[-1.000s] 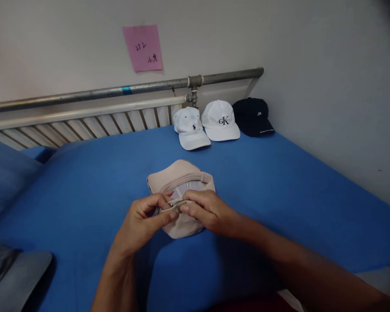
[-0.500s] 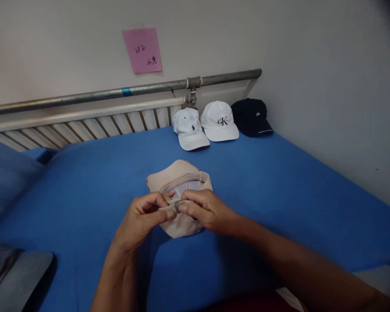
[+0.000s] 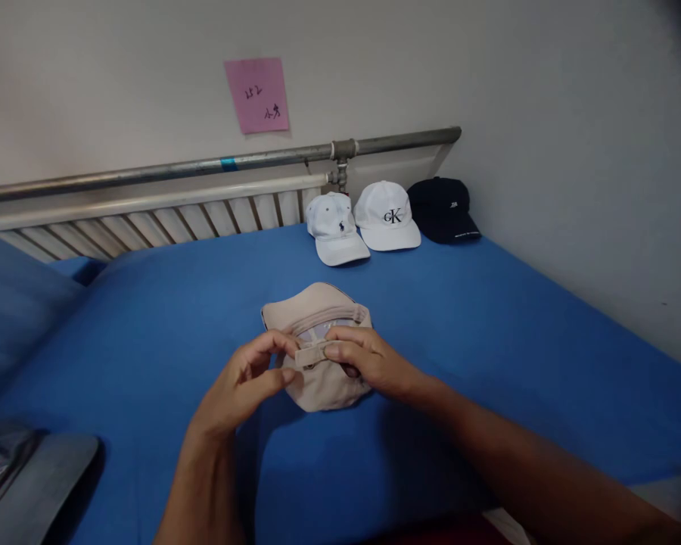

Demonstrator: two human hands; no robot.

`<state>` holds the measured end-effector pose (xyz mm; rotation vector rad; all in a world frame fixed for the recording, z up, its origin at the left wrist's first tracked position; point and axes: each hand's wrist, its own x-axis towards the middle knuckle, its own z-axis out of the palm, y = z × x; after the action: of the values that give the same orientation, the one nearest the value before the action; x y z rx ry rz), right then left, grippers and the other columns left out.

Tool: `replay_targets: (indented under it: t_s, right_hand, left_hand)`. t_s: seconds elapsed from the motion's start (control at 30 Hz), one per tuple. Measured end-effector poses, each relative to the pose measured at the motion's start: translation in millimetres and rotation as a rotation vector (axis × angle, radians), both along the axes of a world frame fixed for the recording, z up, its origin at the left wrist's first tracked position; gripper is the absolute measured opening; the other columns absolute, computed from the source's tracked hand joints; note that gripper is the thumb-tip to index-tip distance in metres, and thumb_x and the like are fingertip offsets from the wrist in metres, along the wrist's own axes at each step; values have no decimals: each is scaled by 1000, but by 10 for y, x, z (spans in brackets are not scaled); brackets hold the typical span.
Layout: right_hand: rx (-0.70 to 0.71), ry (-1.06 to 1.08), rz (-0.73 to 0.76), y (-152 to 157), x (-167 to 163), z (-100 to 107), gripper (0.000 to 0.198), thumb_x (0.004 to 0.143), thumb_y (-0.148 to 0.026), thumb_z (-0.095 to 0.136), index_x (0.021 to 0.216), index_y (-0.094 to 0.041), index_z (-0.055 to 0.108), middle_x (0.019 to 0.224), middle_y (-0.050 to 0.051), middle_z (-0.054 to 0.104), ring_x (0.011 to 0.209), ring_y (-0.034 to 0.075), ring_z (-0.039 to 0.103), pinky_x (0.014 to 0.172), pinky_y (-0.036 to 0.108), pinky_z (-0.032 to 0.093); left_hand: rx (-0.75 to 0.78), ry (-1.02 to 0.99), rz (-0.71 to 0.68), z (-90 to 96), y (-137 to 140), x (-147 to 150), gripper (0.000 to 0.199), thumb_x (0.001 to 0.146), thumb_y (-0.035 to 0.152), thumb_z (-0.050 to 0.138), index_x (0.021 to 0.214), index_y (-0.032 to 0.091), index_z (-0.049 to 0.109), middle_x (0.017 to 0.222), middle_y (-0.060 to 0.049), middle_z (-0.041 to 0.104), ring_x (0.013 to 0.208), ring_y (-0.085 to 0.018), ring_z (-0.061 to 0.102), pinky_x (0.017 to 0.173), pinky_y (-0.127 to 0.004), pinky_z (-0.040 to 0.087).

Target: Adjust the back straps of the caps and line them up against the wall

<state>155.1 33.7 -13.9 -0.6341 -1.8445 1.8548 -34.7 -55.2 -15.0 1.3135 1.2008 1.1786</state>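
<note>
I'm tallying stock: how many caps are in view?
5: a beige cap in the middle; a white figure-logo cap, a white lettered cap and a black cap along the back; a grey cap, partly out of frame, at lower left.

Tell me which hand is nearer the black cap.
Right. The right hand pinches the strap of the beige cap, on the near side and left of the black cap; the left hand is farther left, by the strap's left end.
</note>
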Motion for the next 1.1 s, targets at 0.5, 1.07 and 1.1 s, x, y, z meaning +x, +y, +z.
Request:
replay_targets:
  t_s: [0.5,1.07,1.1]
  right_hand:
    - [216,28,-39,39,-11,-77,12,82,-27,53,77,-17,56,66,-3,51,60,10,46,56,22,39]
    - [1260,101,-111,4,-23,-124,22,86,-13,50,102,-20,64,104,8,61,98,18,55,84,35,45]
    - [1278,124,-124,4,-26,-131,21,87,-13,50,102,-19,64,103,8,61,97,17,55,83,34,46]
  left_hand:
    - [-38,289,-31,30,57,-29,24,74,24,62,63,19,41,60,5,43,57,-10,40,52,-22,32]
    - [-118,39,-111,-53,130,35,17,73,11,57,75,19,42,69,6,43,62,-8,38,56,-21,31]
    - [-129,0,-109,-53,134,33,17,73,12,59,75,19,43,69,5,45,63,-8,40,56,-20,32]
